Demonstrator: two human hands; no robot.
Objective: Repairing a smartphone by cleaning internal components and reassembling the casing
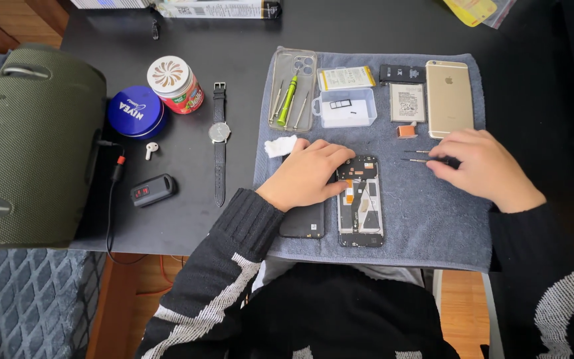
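Opened phone (361,201), back cover off, circuit boards exposed, is laid on grey towel (433,226) near its front-centre. Left hand (307,174) is laid flat, fingers loosely spread, on phone's upper left edge; nothing gripped. Black back cover (302,221) is seen touching phone's left side, partly under left wrist. Right hand (483,166) is placed to phone's right, fingers curled onto black handles of small screwdrivers (426,156), thin shafts pointing toward phone; whether actually pinched can't be told. Gold smartphone (448,98) is set far-right of phone; battery (407,102) just left of it. Clear parts box (345,108) is behind phone; clear phone case w/ green-handled tool (292,98) left of box. White wipe (280,145) is beside left hand's fingers.
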